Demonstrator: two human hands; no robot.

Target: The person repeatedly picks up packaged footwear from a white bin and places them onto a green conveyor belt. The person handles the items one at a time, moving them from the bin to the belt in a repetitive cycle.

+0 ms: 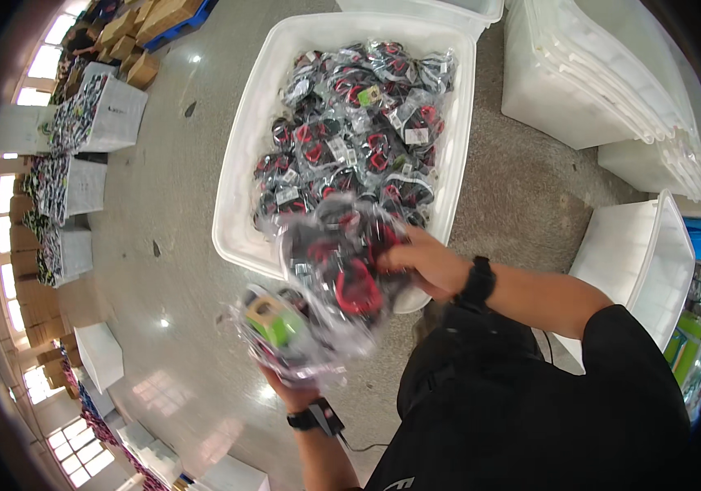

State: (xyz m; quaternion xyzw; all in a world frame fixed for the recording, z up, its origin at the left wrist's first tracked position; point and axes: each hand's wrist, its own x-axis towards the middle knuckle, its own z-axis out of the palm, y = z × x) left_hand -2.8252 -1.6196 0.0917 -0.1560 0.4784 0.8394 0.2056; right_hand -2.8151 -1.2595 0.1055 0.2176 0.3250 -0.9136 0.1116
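My right hand is closed on a clear plastic bag of black-and-red shoes, held above the near edge of a white bin. Lower and to the left, my left hand grips the underside of another bagged pair of shoes with a green and tan tag; its fingers are mostly hidden behind the plastic. The two bags overlap, and motion blurs them. Beyond them the large white bin is heaped with similar bagged shoes, several with white labels.
Nested white bins stand at the right, with another white bin nearer me. Along the left are filled white bins, and cardboard boxes on a blue pallet. Grey floor lies between.
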